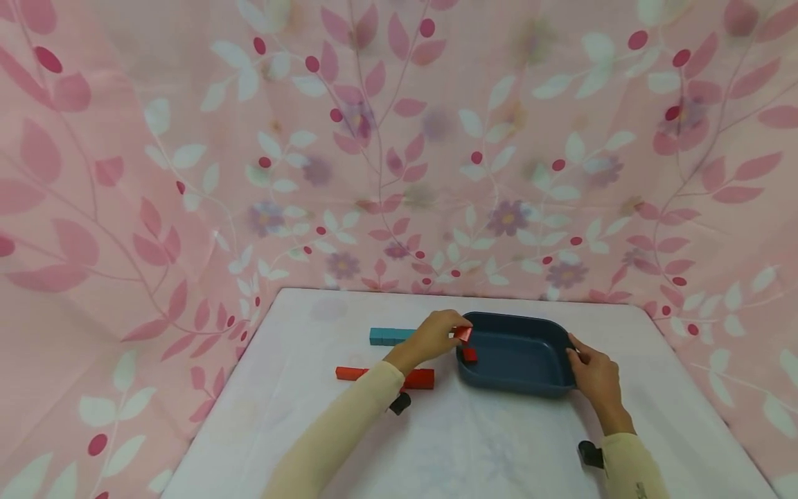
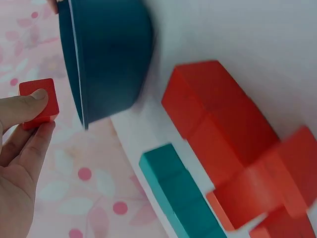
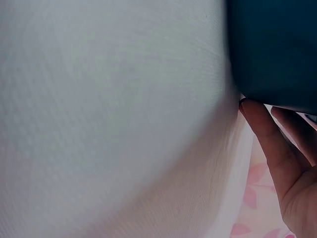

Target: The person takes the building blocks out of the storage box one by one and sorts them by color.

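Note:
Between thumb and fingers, my left hand (image 1: 436, 334) pinches a red cube (image 2: 38, 101) at the left rim of a dark blue rectangular dish (image 1: 520, 389). Inside the dish, near its left wall, another red cube (image 1: 470, 355) is visible just below the held one. My right hand (image 1: 595, 374) grips the dish's right end, thumb and fingers at its wall; the right wrist view shows the fingertips against the dish (image 3: 277, 54). Left of the dish lies a row of red blocks (image 1: 420, 379), partly hidden by my left forearm. Behind it is a row of teal blocks (image 1: 389, 337).
A white cloth covers the table (image 1: 499, 443), whose back edge meets a pink floral curtain (image 1: 399, 173). In the left wrist view, several red blocks (image 2: 213, 114) lie close to the teal blocks (image 2: 178, 188). Black wrist mounts hang below both sleeves.

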{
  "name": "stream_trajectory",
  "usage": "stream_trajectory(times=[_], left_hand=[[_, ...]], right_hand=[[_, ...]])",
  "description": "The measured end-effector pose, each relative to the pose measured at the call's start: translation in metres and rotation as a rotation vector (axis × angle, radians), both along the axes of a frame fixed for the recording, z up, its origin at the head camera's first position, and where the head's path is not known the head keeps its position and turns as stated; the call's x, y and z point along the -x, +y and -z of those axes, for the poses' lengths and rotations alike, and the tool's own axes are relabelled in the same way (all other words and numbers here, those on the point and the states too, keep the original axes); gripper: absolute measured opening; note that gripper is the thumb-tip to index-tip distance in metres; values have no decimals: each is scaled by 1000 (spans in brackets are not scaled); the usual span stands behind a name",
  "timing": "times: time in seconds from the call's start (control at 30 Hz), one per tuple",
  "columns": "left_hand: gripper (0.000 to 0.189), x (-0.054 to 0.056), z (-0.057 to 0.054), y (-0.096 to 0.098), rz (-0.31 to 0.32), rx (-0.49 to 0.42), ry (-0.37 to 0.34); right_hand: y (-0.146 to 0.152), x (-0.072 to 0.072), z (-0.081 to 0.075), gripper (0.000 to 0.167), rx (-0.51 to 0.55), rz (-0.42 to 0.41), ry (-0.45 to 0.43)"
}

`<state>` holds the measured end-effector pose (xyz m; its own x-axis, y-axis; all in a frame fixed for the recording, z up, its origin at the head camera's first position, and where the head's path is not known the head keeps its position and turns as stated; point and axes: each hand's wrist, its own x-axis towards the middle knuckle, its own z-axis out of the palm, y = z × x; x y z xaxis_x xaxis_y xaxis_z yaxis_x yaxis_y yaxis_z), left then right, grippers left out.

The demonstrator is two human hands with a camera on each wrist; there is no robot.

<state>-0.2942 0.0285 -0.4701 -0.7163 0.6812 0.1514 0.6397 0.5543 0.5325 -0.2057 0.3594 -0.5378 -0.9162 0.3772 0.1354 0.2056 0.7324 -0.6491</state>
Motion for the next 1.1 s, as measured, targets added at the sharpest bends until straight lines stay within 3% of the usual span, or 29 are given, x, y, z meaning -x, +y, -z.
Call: stream_trajectory(times=[0.27, 0.5, 0.7, 1.1], left_hand=[[40, 6, -3, -40, -42, -53, -31], [40, 9, -2, -81, -95, -54, -7], [37, 6, 4, -116, -136, -68, 29], [40, -5, 16, -182, -207, -63, 26]], right_hand=[[0, 2, 4, 42, -6, -6, 10], [2, 1, 3, 42, -8, -11, 15], [4, 0, 1, 43, -11, -20, 9], [3, 1, 1, 44, -7, -18, -5]])
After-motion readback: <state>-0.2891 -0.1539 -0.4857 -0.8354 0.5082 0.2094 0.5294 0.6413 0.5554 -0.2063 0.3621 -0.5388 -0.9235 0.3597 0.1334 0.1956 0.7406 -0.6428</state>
